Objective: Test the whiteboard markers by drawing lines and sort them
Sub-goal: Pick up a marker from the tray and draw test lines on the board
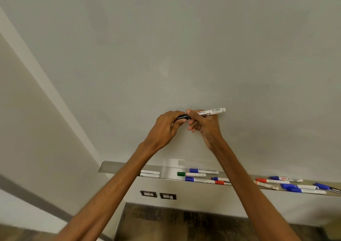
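Before the whiteboard [184,47], left grip [167,128] pinching the black cap [182,117], right grip [204,124] curled round the white marker [212,111], below them the marker tray [110,167] holding blue-capped markers [203,171], red-capped markers [271,181], one green-capped marker [191,174].

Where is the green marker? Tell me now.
Head view: the green marker lies on the tray under the whiteboard, near the middle, with blue markers just behind and in front.
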